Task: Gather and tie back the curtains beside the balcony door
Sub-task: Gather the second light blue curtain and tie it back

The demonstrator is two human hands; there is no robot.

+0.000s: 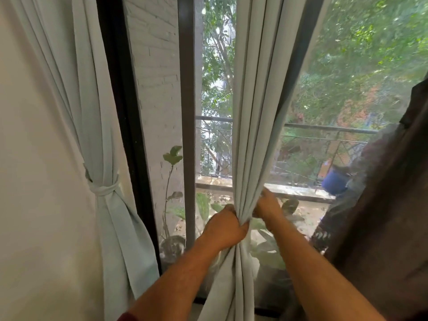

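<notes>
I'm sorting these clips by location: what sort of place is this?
Probably a room in a home, at a balcony door. Pale curtains hang inside, one tied back and one gathered in both hands; through the glass stand a balcony railing, potted plants and trees.

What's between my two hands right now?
In the head view, the gathered pale curtain is bunched between the left hand and right hand.

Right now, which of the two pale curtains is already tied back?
The left curtain by the wall: a tie band cinches it. The middle curtain has no band; both hands only bunch it.
</notes>
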